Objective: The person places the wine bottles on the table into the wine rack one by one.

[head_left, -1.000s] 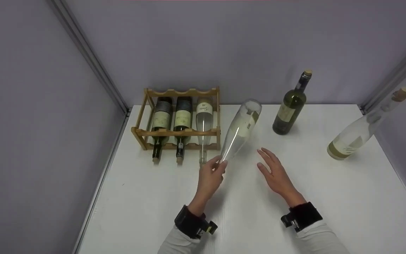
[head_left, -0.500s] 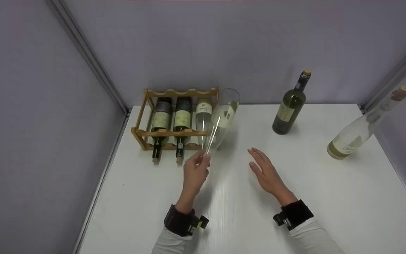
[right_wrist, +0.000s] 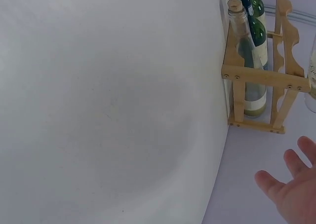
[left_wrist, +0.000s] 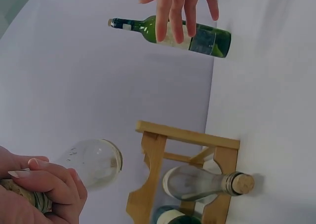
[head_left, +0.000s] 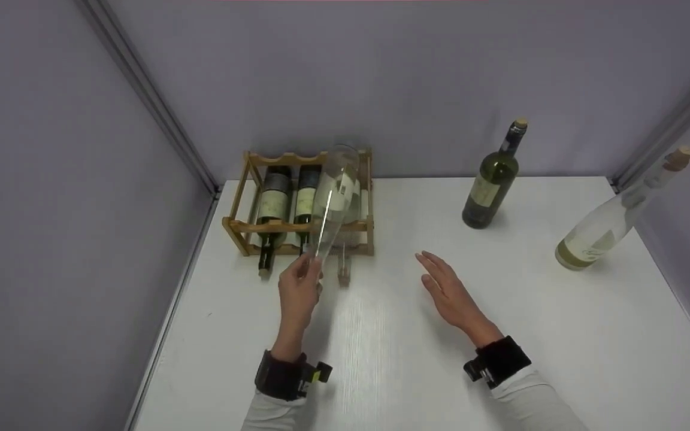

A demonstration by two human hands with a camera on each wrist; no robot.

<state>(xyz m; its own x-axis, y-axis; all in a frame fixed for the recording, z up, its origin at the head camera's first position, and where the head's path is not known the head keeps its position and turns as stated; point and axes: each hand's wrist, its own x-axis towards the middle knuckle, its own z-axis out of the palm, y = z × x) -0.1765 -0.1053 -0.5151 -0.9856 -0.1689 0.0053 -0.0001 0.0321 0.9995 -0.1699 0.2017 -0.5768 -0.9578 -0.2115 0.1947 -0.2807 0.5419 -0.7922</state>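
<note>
My left hand (head_left: pixel 299 291) grips a clear glass bottle (head_left: pixel 332 200) by its corked neck, its base pointing away over the wooden wine rack (head_left: pixel 237 224). In the left wrist view the fingers (left_wrist: pixel 54 182) curl round the neck near the cork. The rack's lower level bears several corked bottles lying neck forward: a dark green bottle (head_left: pixel 273 203), another green bottle (head_left: pixel 306 200) partly covered by the held one, and a clear bottle (left_wrist: pixel 197 182). My right hand (head_left: pixel 454 297) hovers above the table right of the rack, fingers spread, holding nothing.
A green wine bottle (head_left: pixel 489 188) stands upright at the back of the white table (head_left: pixel 405 371), right of the rack. Farther right stands a clear corked bottle (head_left: pixel 602 230). Grey panels (head_left: pixel 423 78) enclose the table's back and sides.
The left hand has carried the clear bottle leftward, from right of the rack to over it. The right hand has shifted slightly left.
</note>
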